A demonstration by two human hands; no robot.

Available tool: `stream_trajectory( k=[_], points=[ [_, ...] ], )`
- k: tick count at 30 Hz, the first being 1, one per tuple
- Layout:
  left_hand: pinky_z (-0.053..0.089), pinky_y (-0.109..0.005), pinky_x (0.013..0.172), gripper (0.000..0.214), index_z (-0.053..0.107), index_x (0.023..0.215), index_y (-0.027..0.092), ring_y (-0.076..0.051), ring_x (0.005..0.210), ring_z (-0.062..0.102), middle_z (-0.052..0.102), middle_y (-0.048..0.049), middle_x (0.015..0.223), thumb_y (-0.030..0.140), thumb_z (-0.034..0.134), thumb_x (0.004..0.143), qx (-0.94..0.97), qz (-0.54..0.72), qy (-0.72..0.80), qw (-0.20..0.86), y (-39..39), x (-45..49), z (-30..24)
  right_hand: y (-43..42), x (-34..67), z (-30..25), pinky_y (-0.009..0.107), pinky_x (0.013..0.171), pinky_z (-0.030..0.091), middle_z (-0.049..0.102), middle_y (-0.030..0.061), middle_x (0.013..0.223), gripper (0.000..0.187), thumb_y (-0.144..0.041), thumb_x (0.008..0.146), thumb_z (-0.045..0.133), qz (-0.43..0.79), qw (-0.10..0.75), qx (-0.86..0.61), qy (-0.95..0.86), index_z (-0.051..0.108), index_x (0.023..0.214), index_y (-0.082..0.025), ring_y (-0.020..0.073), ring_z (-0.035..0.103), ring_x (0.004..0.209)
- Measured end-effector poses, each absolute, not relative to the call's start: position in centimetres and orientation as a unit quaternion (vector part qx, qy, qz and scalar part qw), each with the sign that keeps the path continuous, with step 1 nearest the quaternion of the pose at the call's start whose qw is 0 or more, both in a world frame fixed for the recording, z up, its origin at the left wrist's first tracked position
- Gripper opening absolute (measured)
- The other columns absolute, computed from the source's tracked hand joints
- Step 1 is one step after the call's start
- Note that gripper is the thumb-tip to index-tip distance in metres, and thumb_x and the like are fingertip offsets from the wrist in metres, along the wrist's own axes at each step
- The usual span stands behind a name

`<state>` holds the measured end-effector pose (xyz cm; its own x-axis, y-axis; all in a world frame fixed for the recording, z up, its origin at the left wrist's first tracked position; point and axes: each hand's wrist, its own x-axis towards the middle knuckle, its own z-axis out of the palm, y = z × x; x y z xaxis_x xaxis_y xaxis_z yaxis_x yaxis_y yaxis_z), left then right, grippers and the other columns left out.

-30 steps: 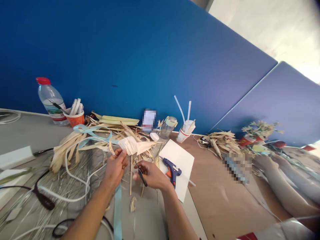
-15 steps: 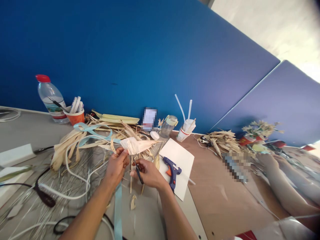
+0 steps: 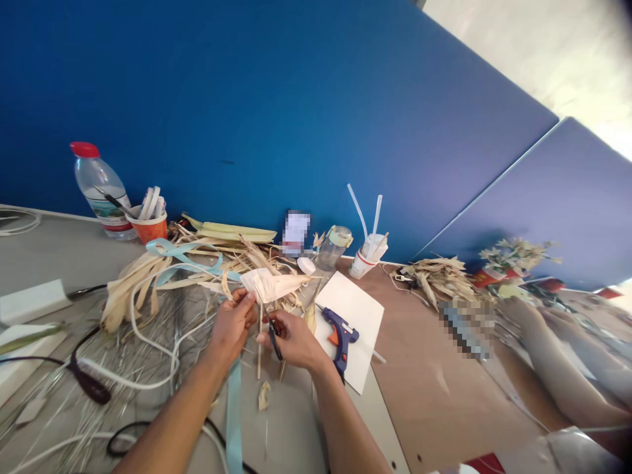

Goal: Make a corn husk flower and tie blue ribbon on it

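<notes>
A pale dried corn husk (image 3: 276,286) is pinched at its left end by the thumb and fingers of my left hand (image 3: 234,322). My right hand (image 3: 291,339) is closed around a pair of dark scissors (image 3: 273,337), whose blades point up to the lower edge of the husk. My fingers partly hide the scissors' handles. Below the hands, a curled scrap of husk (image 3: 264,396) lies on the grey table. A blue glue gun (image 3: 342,337) rests on a white board (image 3: 368,316) to the right of my right hand.
Loose husks (image 3: 135,286), a light blue ribbon (image 3: 234,421), a white cable (image 3: 143,336) and thin wires cover the left side. Behind stand a bottle (image 3: 106,197), cups (image 3: 151,230), a jar (image 3: 333,250) and a phone (image 3: 296,230). Another person's arms (image 3: 553,368) rest at right.
Hardly anything differs. The husk has shifted very slightly in my left hand's grip, and the scissors stay at its lower edge.
</notes>
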<state>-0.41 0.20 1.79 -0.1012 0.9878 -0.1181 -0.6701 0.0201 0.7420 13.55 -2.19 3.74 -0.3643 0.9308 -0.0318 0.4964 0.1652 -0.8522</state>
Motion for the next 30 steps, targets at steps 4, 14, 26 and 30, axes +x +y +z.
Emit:
stream_trajectory(
  k=[4,14,26,30],
  points=[
    [0.021,-0.016,0.037,0.028,0.055,0.075,0.016,-0.001,0.035,0.025,0.037,0.0119,0.044,0.026,0.078,0.062,0.227,0.657,0.337,0.635,0.17,-0.33,1.91,-2.16,13.49,3.76,0.023,0.053,0.031,0.044,-0.0057,0.06,0.025,-0.03,0.072,0.065,0.418,0.266,-0.5,-0.71,0.06,0.093,-0.017,0.01,0.038,0.055],
    [0.021,-0.015,0.036,0.031,0.053,0.072,0.017,-0.001,0.035,0.025,0.036,0.0122,0.045,0.027,0.079,0.061,0.229,0.658,0.335,0.634,0.12,-0.35,2.1,-2.08,13.52,3.21,0.022,0.052,0.031,0.044,-0.0052,0.06,0.026,-0.032,0.072,0.065,0.444,0.271,-0.488,-0.701,0.061,0.094,-0.018,0.0103,0.038,0.055],
    [0.02,-0.016,0.036,0.029,0.054,0.071,0.016,-0.002,0.035,0.025,0.035,0.0115,0.045,0.029,0.079,0.06,0.229,0.647,0.34,0.642,0.15,-0.35,2.06,-2.09,13.57,3.67,0.022,0.053,0.031,0.044,-0.0046,0.061,0.021,-0.032,0.074,0.064,0.427,0.265,-0.485,-0.716,0.062,0.09,-0.018,0.0103,0.038,0.057],
    [0.02,-0.016,0.036,0.029,0.056,0.072,0.016,-0.001,0.036,0.025,0.036,0.0112,0.045,0.028,0.079,0.06,0.231,0.646,0.342,0.642,0.15,-0.38,2.05,-2.16,13.58,3.71,0.022,0.053,0.031,0.044,-0.0047,0.062,0.02,-0.032,0.075,0.063,0.438,0.266,-0.479,-0.713,0.062,0.089,-0.018,0.0101,0.038,0.057]
  ],
)
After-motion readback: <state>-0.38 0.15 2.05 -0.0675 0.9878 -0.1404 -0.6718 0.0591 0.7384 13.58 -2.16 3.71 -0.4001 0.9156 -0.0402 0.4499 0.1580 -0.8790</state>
